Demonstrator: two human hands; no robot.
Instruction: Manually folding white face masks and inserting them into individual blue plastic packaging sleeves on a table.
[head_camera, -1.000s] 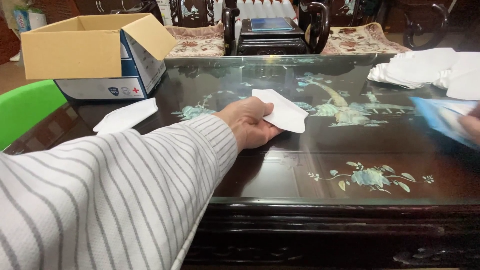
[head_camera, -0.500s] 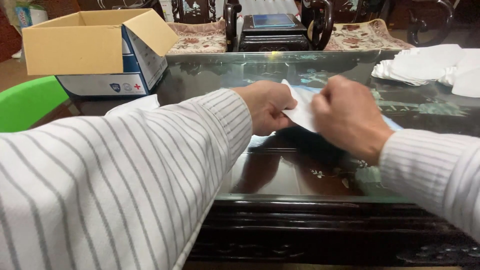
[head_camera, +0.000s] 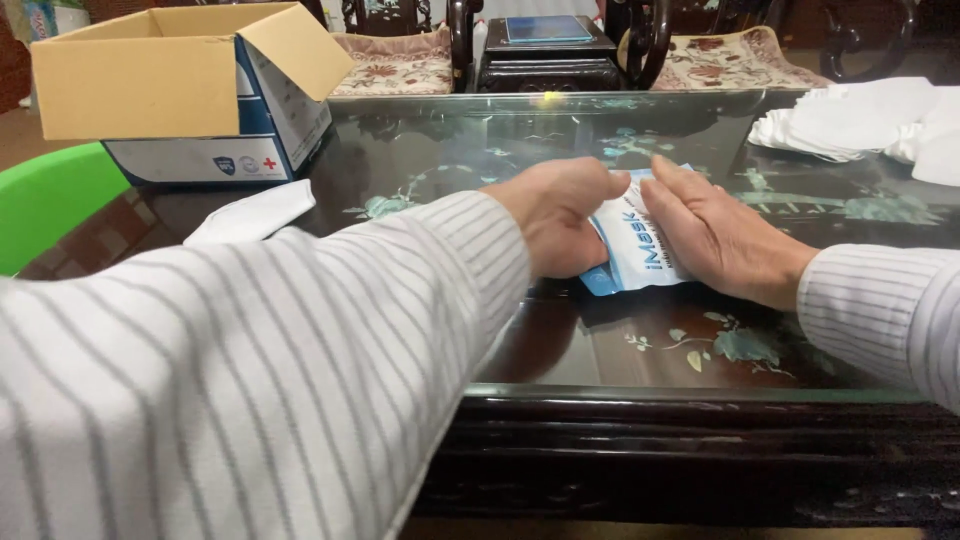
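A blue and white flat mask pouch (head_camera: 636, 247) lies on the dark glass-topped table (head_camera: 600, 350), between both my hands. My left hand (head_camera: 556, 216) is curled over the pouch's left edge and grips it. My right hand (head_camera: 716, 236) lies flat with fingers together, pressing on the pouch's right side. The white mask seen earlier is hidden. Both my sleeves are striped grey and white.
An open cardboard box (head_camera: 180, 90) stands at the table's far left, with a white mask (head_camera: 252, 212) lying in front of it. A pile of white masks (head_camera: 870, 118) sits far right. A green chair (head_camera: 50, 200) is at left; carved chairs stand behind the table.
My right hand brought the blue pouch in from the right. Both hands now hold it flat on the table, and the white mask from my left hand is out of sight.
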